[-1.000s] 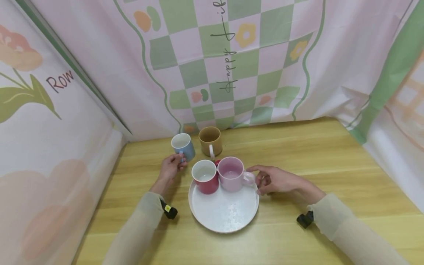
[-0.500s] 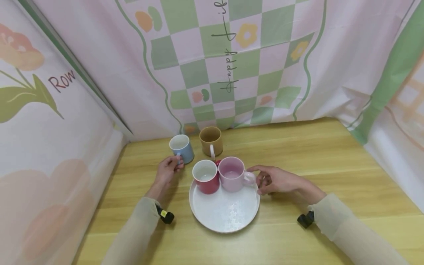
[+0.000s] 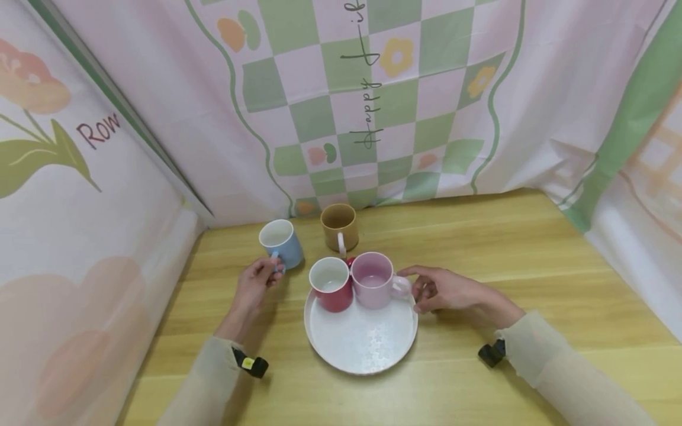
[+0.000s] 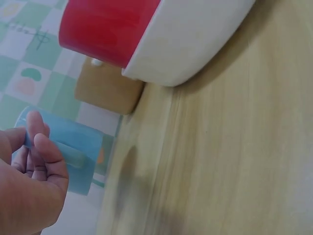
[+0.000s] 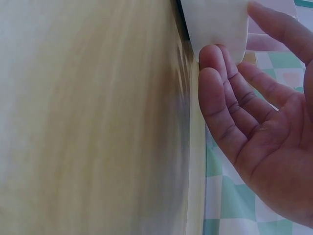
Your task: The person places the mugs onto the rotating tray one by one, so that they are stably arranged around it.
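Worktop (image 3: 495,254), wood-grained, bears the round white tray (image 3: 351,346). Right hand (image 3: 447,289) at the tray's rim, grip apart, loosely bent. Left hand (image 3: 254,285): grip clamped on the tilted blue mug (image 3: 289,251), raised left of the upright brown mug (image 3: 343,232). Red mug (image 3: 335,298) and pink mug (image 3: 373,293): 2, upright, side by side on the tray. Hold point: blue handle (image 3: 274,257).

the left hand (image 3: 254,285) pinches a blue mug (image 3: 288,248), the right hand (image 3: 450,289) touches a white tray (image 3: 359,346).

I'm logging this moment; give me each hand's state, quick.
Left hand: closed, holding the blue mug by its handle.
Right hand: open, at the edge of the white tray.
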Motion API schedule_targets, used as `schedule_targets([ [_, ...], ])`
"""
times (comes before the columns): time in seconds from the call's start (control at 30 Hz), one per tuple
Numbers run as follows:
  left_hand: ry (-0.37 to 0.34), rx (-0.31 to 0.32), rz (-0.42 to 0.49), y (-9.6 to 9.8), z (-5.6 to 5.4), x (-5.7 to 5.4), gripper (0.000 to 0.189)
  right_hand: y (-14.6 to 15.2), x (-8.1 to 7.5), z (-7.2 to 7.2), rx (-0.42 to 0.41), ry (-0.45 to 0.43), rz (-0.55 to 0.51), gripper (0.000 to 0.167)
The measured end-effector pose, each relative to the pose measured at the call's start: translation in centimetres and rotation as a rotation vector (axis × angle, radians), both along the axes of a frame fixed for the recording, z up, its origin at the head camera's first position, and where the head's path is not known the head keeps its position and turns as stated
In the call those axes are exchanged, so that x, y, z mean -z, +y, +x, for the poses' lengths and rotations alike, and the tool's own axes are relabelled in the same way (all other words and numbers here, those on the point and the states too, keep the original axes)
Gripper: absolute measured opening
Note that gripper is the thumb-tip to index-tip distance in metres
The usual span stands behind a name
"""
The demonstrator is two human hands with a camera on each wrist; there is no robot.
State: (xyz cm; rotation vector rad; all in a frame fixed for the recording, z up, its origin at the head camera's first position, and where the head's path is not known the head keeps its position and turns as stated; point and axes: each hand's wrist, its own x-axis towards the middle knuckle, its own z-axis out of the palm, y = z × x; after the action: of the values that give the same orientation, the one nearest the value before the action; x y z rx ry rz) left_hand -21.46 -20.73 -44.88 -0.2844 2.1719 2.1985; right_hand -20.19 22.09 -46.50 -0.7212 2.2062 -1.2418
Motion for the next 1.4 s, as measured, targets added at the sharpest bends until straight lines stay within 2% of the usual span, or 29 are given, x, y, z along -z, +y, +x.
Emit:
schedule_targets([
  [0.27,-0.002,0.005,0.01,-0.1,1.3,-0.7,0.021,0.0,-0.2,0.2,0.005,-0.008,0.0,0.076],
  [0.47,-0.005,0.024,-0.025,-0.1,2.1,-1.0,0.027,0.0,-0.3,0.3,0.009,-0.008,0.004,0.076],
  [0.67,-0.001,0.023,-0.023,0.0,2.7,-1.3,0.03,0.0,-0.4,0.3,0.003,-0.005,0.002,0.076],
  [0.9,0.022,0.035,-0.039,0.2,3.8,-1.9,0.032,0.0,-0.4,0.2,-0.005,0.018,0.012,0.075],
  [1.4,0.077,0.056,0.011,0.7,5.7,-3.4,0.023,0.0,-0.5,0.3,0.001,0.01,0.016,0.076],
])
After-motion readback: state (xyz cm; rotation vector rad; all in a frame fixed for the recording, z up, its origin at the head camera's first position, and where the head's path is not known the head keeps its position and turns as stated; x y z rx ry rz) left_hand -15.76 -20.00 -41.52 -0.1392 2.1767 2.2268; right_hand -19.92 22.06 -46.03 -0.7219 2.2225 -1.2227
